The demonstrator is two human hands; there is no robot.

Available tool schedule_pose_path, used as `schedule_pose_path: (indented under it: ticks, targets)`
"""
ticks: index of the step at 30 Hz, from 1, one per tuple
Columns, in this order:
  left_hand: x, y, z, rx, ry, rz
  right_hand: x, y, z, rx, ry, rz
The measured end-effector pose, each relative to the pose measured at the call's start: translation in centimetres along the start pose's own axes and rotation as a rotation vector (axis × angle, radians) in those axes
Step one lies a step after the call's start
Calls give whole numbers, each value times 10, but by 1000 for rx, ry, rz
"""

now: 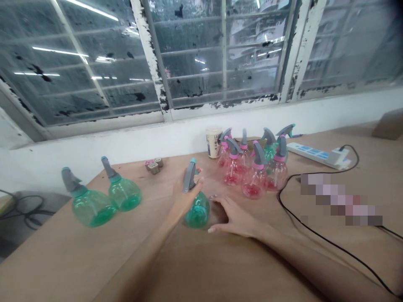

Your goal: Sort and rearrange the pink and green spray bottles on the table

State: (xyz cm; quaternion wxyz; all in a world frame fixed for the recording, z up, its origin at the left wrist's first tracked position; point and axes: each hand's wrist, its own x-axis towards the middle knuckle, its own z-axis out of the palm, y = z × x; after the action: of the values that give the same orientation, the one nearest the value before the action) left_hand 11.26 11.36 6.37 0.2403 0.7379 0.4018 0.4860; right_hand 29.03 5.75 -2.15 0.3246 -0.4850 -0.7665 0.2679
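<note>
A green spray bottle (197, 212) with a grey trigger head stands on the wooden table in front of me. My left hand (188, 188) is wrapped around its neck, just below the trigger head. To the right of the bottle my right hand (236, 216) is open, thumb and fingers apart and curved towards it, with nothing held. Two more green spray bottles, a nearer one (92, 207) and a farther one (125, 193), stand together at the left. At the back right is a cluster of several pink spray bottles (253, 182), with green ones (268, 151) behind them.
A paper cup (213, 144) stands by the wall beside the cluster. Small blocks (154, 167) lie near the back edge. On the right are a white power strip (315, 154), a black cable (315, 233) and a blurred-out object (341, 199). A brown box (390, 124) sits far right.
</note>
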Motion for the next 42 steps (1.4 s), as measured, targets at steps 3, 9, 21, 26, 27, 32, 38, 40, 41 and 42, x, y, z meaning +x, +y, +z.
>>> schedule_pose_path:
  ticks: [3,9,21,26,27,32,38,40,41,42]
  targets:
    - [0,0,0,-1,-13,-2,0,-1,0,-6,2,5]
    - [0,2,-2,-32,-59,-11,0,-2,-1,-47,-10,-25]
    - [1,4,-3,-13,-48,-9,2,0,0,-229,-46,-49]
    - [4,7,-8,-103,-162,-14,2,-1,-2,-235,-70,-26]
    - [4,8,-9,-116,-170,-18,2,-1,-2,-233,-70,-24]
    - [0,11,-12,-40,-125,-35,2,1,-1,-234,-68,-31]
    - [1,5,-10,-88,-26,-48,2,1,-2,-219,-61,-30]
    - [4,3,-7,-157,-46,-58,2,1,-2,-217,-65,-26]
    - [5,2,-6,-182,-57,-63,2,0,-2,-218,-66,-26]
    - [6,1,-4,-195,-66,-67,2,0,-3,-221,-66,-26]
